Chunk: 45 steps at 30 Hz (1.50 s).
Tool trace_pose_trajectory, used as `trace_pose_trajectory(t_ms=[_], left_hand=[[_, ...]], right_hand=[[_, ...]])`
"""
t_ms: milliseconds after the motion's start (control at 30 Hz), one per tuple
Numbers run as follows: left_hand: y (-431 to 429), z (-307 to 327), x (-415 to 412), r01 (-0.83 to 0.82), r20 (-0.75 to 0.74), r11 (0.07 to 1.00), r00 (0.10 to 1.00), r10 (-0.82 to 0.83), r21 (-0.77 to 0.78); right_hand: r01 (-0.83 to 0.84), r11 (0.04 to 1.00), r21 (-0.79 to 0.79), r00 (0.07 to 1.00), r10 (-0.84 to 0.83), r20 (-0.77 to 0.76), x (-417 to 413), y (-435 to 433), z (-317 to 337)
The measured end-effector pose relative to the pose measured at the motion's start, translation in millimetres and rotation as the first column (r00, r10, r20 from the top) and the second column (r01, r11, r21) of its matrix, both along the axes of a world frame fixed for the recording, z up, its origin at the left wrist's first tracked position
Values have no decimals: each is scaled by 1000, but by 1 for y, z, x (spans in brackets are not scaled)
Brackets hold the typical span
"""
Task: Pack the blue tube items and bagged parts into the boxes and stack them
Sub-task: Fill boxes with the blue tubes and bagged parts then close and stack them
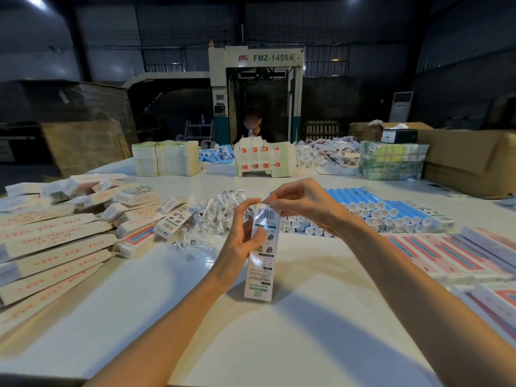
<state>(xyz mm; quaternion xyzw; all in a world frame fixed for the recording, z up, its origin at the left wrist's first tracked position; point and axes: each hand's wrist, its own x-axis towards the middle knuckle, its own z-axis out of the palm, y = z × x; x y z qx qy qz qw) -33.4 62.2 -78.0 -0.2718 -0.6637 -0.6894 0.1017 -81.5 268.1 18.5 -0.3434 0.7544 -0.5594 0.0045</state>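
The box (262, 255) stands on end on the white table (167, 308), near the middle. It carries a barcode by its top and blocks of small print too fine to read. The left hand (241, 241) grasps its upper half from the left, thumb on the printed face, while the right hand (303, 203) reaches over with wrist bent and pinches the top flap between fingertips. Just beyond lie bagged parts (215, 216) and, to the right, rows of blue tubes (371, 209) with white caps. Filled boxes (55, 241) heap up on the left; flat cartons (446, 255) lie on the right. The far machine (255, 88) reads "FMZ-1450A".
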Motion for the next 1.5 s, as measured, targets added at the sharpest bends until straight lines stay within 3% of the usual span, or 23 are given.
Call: trace_pose_trajectory(t_ms=[133, 233, 333, 633, 833, 900, 1033, 1200, 1267, 1367, 1500], left_hand=[[3, -5, -2, -21, 57, 994, 998, 14, 109], [2, -5, -2, -18, 88, 983, 996, 2, 185], [4, -4, -2, -20, 89, 982, 996, 4, 186], [4, -3, 3, -12, 77, 978, 997, -4, 208], [4, -9, -3, -55, 123, 985, 992, 35, 162], [3, -11, -6, -68, 153, 984, 987, 42, 164], [-1, -12, -15, -118, 201, 952, 978, 62, 281], [-4, -13, -19, -117, 214, 939, 976, 48, 322], [-4, -12, -17, -132, 192, 954, 978, 81, 270], [-3, -9, -14, -227, 107, 972, 970, 219, 67], [2, -13, -9, -302, -52, 928, 953, 298, -219]], right_hand=[[9, 1000, -7, 1000, -9, 5, 6, -2, -8], [114, 992, 51, 990, -109, -93, 17, -8, -26], [234, 969, -79, 949, -245, -200, 24, -16, -44], [139, 957, -256, 979, -171, -108, 26, -26, -50], [213, 940, -267, 968, -240, -70, 22, -33, -67], [236, 937, -258, 968, -251, -25, 23, -36, -81], [202, 945, -257, 949, -124, 290, 27, -41, -98], [70, 965, -253, 916, 38, 399, 34, -43, -103], [83, 969, -234, 930, 9, 367, 38, -38, -99], [220, 971, -93, 951, -192, 240, 46, -25, -85], [484, 870, 97, 874, -485, -13, 45, 23, -48]])
